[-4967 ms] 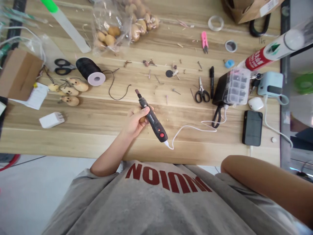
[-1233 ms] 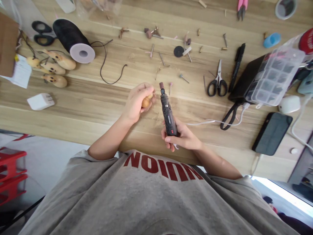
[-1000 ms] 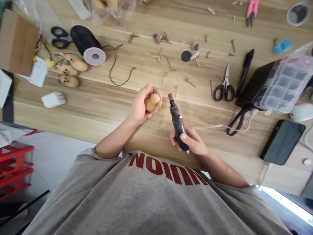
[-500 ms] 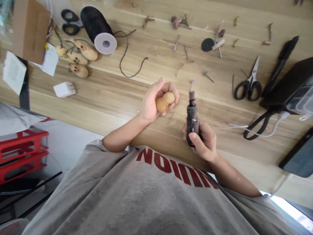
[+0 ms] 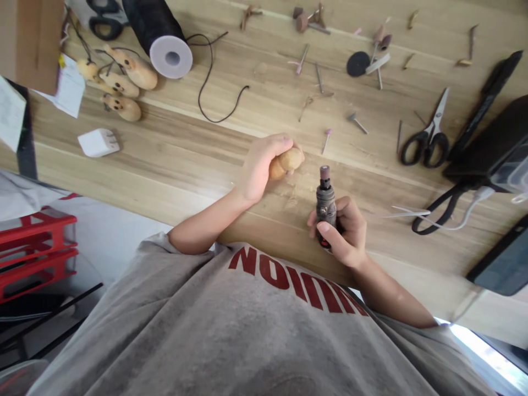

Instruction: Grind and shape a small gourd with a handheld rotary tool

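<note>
My left hand (image 5: 262,165) is wrapped around a small tan gourd (image 5: 285,163) with two rounded lobes, the thumb lying along its upper side. Some of the gourd is hidden in the palm. In my right hand (image 5: 347,234) is a dark rotary tool (image 5: 325,203), held upright with the thumb on its body and a brown cylindrical sanding bit at its tip. The tool and the gourd are apart. Just beyond the tool's tip, a pink-headed grinding bit (image 5: 327,141) lies on the wooden table (image 5: 173,148).
Several loose bits surround a black disc (image 5: 358,64) at the back. Scissors (image 5: 427,132), a black pen (image 5: 487,102), a black case (image 5: 495,143) and a phone (image 5: 501,258) lie right. To the left are a cord spool (image 5: 171,52), several small gourds (image 5: 124,107) and a white plug (image 5: 99,143).
My left hand has turned, closing its thumb over the gourd and shifting it slightly right. The rotary tool's tip has tilted toward the camera. The whole view has shifted slightly.
</note>
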{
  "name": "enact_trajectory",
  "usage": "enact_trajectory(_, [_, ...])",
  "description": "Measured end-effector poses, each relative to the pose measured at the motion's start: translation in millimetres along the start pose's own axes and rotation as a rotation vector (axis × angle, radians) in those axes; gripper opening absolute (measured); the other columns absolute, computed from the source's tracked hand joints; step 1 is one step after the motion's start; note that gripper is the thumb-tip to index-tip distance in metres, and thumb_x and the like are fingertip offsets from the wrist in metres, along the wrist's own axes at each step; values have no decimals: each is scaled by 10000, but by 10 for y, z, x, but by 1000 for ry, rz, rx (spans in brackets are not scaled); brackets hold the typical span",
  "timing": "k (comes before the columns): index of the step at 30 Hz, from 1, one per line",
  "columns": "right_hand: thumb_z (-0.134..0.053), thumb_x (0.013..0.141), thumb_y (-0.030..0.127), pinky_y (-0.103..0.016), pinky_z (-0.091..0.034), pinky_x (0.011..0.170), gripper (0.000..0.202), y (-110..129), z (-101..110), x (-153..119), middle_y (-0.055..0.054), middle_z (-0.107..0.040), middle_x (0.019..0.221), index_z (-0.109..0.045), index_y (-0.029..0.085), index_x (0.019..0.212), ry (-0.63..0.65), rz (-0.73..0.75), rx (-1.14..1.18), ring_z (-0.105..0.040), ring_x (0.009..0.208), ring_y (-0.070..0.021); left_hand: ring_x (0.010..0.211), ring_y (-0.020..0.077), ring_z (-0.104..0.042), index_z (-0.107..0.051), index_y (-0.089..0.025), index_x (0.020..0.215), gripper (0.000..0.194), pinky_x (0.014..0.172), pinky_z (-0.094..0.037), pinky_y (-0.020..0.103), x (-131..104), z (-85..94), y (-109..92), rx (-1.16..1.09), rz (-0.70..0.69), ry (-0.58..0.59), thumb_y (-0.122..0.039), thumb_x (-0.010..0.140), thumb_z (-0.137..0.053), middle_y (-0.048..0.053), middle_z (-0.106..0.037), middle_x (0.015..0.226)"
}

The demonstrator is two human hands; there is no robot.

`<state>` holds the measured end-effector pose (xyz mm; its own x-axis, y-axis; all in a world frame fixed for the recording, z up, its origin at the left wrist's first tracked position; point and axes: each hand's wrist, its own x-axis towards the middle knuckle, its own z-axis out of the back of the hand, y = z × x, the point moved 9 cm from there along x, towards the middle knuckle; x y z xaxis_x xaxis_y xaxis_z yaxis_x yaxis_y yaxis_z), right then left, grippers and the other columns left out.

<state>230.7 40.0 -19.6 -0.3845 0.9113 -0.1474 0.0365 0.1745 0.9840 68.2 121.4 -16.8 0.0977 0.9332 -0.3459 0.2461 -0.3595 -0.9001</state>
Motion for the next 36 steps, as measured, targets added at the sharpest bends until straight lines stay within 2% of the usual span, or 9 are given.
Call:
enact_trajectory(4, [-628, 955, 381, -281, -443, 481, 188, -21, 12, 14, -3, -676, 714, -532, 222, 983, -22, -45, -48, -588, 503, -133, 403, 56, -389, -660, -165, 784, 281, 412, -206, 246, 14, -43, 79, -53, 70, 30, -313, 953, -491, -22, -514, 544])
enact_trajectory(8, [-598, 971, 424, -295, -469, 502, 251, -33, 30, 12, -19, -691, 764, -574, 216, 1108, -54, -63, -102, -601, 537, -142, 396, 56, -410, -660, -166, 775, 323, 397, -241, 239, 17, -68, 99, -28, 69, 31, -379, 962, -506, -10, -557, 585])
enact_trajectory(12, [-574, 991, 393, -322, -487, 540, 286, -2, 63, 9, -3, -652, 691, -608, 216, 1213, -84, -30, -208, -595, 549, -161, 391, 69, -416, -610, -179, 775, 338, 391, -272, 234, 15, -45, 187, 14, 171, -7, -437, 963, -499, -17, -563, 552])
enact_trajectory(15, [-551, 1001, 393, -339, -494, 552, 286, 36, 62, 21, 5, -615, 616, -659, 204, 1187, -71, -18, -295, -566, 520, -167, 373, 74, -397, -581, -185, 777, 356, 374, -227, 226, 6, -40, 223, 52, 222, -10, -480, 960, -502, -24, -526, 504])
enact_trajectory(20, [-522, 1012, 397, -345, -489, 556, 324, 86, 41, 56, 1, -599, 589, -687, 197, 1205, -41, -12, -344, -538, 504, -169, 338, 63, -362, -564, -183, 767, 362, 353, -169, 216, 3, -42, 222, 47, 209, -2, -495, 944, -523, -29, -502, 477])
enact_trajectory(27, [-510, 1011, 399, -347, -468, 564, 348, 86, 30, 70, 0, -561, 582, -688, 181, 1215, -27, -3, -381, -498, 510, -169, 336, 61, -381, -564, -177, 761, 315, 337, -177, 205, 13, -29, 194, 76, 182, -26, -404, 960, -474, -33, -501, 473])
enact_trajectory(32, [-497, 1012, 400, -345, -495, 616, 318, 130, -15, 86, -7, -571, 609, -706, 183, 1115, 18, 30, -434, -513, 538, -165, 356, 53, -429, -547, -180, 724, 295, 335, -186, 178, 3, -57, 201, 55, 183, -2, -357, 952, -486, -49, -473, 500])
enact_trajectory(36, [-491, 1015, 414, -338, -476, 578, 330, 122, 14, 91, -4, -557, 590, -699, 182, 1125, -14, 8, -419, -494, 519, -161, 352, 48, -425, -555, -170, 736, 284, 333, -179, 181, 3, -65, 208, 38, 190, 10, -322, 963, -476, -46, -492, 493])
